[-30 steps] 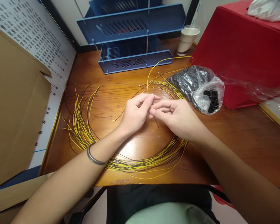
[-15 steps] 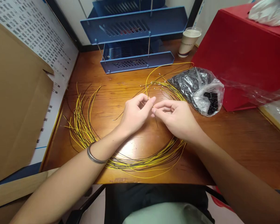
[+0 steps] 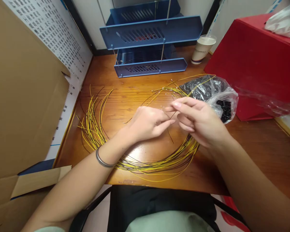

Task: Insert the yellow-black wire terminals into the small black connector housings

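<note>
Over the middle of the coil my left hand point(image 3: 149, 124) pinches a thin dark wire, whose end hangs below the fingertips. Close on its right, my right hand point(image 3: 198, 119) has thumb and forefinger pressed together on a thin yellow wire point(image 3: 200, 84) that runs up to the right. A large loose coil of yellow and dark wires point(image 3: 145, 167) lies around both hands on the wooden table. Small pale tips show at some wire ends near the top of the coil. The clear plastic bag point(image 3: 224, 93) of small black pieces lies just beyond my right hand.
Blue slatted trays point(image 3: 151, 67) stand at the back, with a paper cup point(image 3: 203, 50) beside them. On the right is a red box point(image 3: 258, 64) with white plastic on top. A cardboard box point(image 3: 26, 96) borders the left side. The wooden table's point(image 3: 256, 154) front edge faces my lap.
My hands have moved apart a little, the right one turning and rising. The yellow wire's loop has swung to the right, over the bag. The whole view has shifted slightly.
</note>
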Tool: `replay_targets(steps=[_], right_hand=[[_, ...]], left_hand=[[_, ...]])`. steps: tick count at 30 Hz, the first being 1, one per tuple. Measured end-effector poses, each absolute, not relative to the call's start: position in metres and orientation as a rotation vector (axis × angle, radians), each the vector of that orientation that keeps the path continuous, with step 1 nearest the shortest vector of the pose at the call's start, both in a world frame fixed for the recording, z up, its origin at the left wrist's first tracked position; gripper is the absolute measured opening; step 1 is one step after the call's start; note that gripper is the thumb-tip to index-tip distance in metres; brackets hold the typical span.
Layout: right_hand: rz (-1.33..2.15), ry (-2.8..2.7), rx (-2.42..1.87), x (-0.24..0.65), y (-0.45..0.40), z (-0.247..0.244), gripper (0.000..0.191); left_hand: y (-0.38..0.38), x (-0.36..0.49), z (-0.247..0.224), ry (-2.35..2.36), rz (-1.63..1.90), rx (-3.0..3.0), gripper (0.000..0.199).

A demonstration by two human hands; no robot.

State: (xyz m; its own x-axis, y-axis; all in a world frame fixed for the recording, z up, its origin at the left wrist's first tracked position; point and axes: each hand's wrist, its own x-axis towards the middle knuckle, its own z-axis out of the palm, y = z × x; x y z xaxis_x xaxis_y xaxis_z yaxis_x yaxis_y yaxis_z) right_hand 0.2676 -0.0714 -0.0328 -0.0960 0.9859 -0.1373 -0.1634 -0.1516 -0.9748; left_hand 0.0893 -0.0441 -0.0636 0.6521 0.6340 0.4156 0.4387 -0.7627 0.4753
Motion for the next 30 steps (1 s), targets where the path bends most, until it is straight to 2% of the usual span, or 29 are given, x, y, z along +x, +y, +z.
replay_targets(steps=[4,10,14,17,20,24,27,30], right_hand=[[1.461,-0.827,-1.040,0.278,-0.067,-0.019,0.011],[1.330,-0.593,-0.907,0.299,-0.056,-0.023,0.029],[1.286,-0.576,-0.898,0.301,-0.053,-0.032,0.021],[1.274,-0.538,-0.939,0.296,-0.053,-0.032,0.018],[1.247,-0.456,-0.995,0.290,-0.054,-0.028,0.022],[1.224,-0.417,-1.040,0.286,-0.055,-0.024,0.024],[1.255,-0.462,-1.029,0.283,-0.056,-0.026,0.024],[1.303,-0.474,-1.055,0.277,-0.058,-0.027,0.024]], left_hand=[[-0.044,0.080,-0.058,0.854,0.755,2.829,0.039],[-0.042,0.056,-0.030,0.988,0.594,2.882,0.040],[-0.059,0.059,-0.010,0.982,0.254,2.802,0.036],[-0.080,0.077,-0.009,0.946,0.139,2.809,0.032],[-0.097,0.095,-0.015,0.802,0.072,2.769,0.042],[-0.106,0.103,-0.026,0.633,0.206,2.738,0.052],[-0.105,0.102,-0.032,0.539,0.350,2.742,0.051],[-0.100,0.100,-0.033,0.583,0.341,2.800,0.049]])
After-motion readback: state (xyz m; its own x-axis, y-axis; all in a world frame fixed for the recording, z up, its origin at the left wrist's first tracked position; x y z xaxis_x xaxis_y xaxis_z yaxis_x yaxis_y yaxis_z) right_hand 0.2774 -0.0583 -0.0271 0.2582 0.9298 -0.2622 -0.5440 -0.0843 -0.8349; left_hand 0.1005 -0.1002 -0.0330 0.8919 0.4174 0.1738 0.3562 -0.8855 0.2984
